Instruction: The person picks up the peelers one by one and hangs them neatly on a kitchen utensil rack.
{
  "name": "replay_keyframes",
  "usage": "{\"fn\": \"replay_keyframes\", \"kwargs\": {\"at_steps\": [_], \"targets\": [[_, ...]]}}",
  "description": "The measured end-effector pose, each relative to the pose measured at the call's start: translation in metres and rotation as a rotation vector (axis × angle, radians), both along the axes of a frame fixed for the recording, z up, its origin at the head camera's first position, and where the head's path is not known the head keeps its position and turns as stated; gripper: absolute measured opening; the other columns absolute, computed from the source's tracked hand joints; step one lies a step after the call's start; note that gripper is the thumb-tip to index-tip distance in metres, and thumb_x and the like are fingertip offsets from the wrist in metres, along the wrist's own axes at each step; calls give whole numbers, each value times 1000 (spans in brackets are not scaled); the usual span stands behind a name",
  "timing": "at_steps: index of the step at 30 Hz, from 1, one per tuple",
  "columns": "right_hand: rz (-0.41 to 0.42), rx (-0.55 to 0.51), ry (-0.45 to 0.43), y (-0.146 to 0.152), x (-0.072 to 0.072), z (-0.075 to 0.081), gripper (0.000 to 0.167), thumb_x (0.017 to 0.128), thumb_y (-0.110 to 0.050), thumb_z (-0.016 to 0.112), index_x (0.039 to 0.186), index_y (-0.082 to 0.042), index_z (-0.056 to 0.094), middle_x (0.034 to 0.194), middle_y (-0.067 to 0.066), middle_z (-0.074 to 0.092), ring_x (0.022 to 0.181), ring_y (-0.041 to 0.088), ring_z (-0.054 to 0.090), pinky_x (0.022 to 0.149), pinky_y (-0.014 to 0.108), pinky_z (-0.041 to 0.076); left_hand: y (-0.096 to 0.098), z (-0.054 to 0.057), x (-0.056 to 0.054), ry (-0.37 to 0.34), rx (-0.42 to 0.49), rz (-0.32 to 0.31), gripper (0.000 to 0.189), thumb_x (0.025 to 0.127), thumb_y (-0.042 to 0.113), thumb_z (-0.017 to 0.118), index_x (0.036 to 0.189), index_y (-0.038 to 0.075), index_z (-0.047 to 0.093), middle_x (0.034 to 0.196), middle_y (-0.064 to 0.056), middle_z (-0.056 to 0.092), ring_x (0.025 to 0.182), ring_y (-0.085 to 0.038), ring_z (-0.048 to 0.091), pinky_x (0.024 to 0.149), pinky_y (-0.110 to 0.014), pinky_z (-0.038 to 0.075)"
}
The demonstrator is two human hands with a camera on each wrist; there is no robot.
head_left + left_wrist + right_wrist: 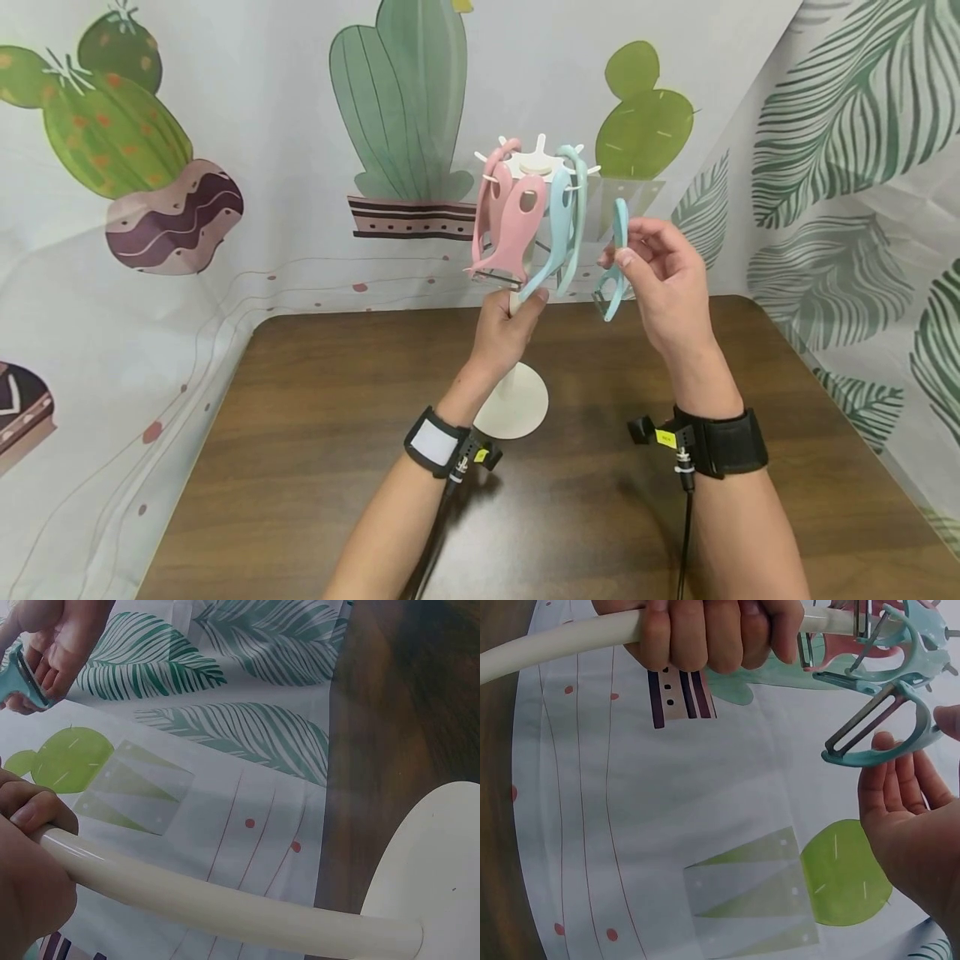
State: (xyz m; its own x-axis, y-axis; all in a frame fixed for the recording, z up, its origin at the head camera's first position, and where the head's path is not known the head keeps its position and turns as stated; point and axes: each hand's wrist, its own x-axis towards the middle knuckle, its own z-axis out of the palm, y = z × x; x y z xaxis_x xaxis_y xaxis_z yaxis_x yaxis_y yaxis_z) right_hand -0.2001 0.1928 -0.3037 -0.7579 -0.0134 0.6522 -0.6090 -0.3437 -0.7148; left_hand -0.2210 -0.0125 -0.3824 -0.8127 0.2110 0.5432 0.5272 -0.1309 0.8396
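Note:
A cream stand (pixel 512 400) with a round base rises from the table, a spoked white rack (pixel 536 162) at its top. Its pole is gripped just below the rack by my left hand (pixel 504 332); in the left wrist view the fingers wrap round the pole (pixel 187 889). Several pink peelers (pixel 517 221) and blue-green peelers (pixel 559 218) hang from the spokes. To the right of the rack, my right hand (pixel 667 275) pinches a light blue peeler (pixel 619 250) between thumb and fingers. Its metal blade (pixel 861 724) shows in the right wrist view, with the blade end downward in the head view.
The stand is on a brown wooden table (pixel 315 433). Behind the table hangs a pale backdrop (pixel 277 183) printed with cacti and leaves. Each wrist wears a black strap (pixel 723 443) with a camera and a cable trailing toward the near edge.

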Motion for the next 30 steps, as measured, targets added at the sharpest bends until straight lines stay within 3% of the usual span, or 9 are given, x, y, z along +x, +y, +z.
{"fn": "replay_keyframes", "kwargs": {"at_steps": [4, 11, 21, 30], "targets": [[54, -28, 3, -1, -6, 2, 25, 97, 13, 60, 121, 9, 66, 103, 17, 70, 89, 27, 70, 91, 36, 58, 0, 0, 1, -2, 2, -3, 55, 105, 25, 55, 55, 8, 42, 47, 6, 34, 41, -10, 29, 40, -27, 20], [73, -17, 12, -1, -17, 10, 25, 98, 11, 61, 123, 10, 65, 104, 19, 67, 93, 29, 69, 95, 38, 57, -1, 0, 0, 14, 2, -1, 55, 105, 25, 56, 55, 7, 41, 47, 5, 33, 40, -10, 28, 41, -27, 19], [-34, 122, 35, -2, -30, 25, 29, 97, 9, 65, 126, 10, 65, 114, 26, 68, 92, 27, 70, 92, 35, 60, -1, -2, 0, 14, 4, 1, 56, 105, 27, 56, 54, 7, 40, 47, 7, 33, 40, -10, 28, 41, -28, 19], [-7, 114, 72, -5, -44, 38, 28, 96, 11, 65, 124, 8, 66, 111, 18, 69, 96, 28, 70, 90, 33, 58, -1, -1, 0, 15, 7, 3, 56, 105, 26, 56, 55, 7, 40, 47, 7, 32, 40, -10, 26, 41, -28, 18]]}}
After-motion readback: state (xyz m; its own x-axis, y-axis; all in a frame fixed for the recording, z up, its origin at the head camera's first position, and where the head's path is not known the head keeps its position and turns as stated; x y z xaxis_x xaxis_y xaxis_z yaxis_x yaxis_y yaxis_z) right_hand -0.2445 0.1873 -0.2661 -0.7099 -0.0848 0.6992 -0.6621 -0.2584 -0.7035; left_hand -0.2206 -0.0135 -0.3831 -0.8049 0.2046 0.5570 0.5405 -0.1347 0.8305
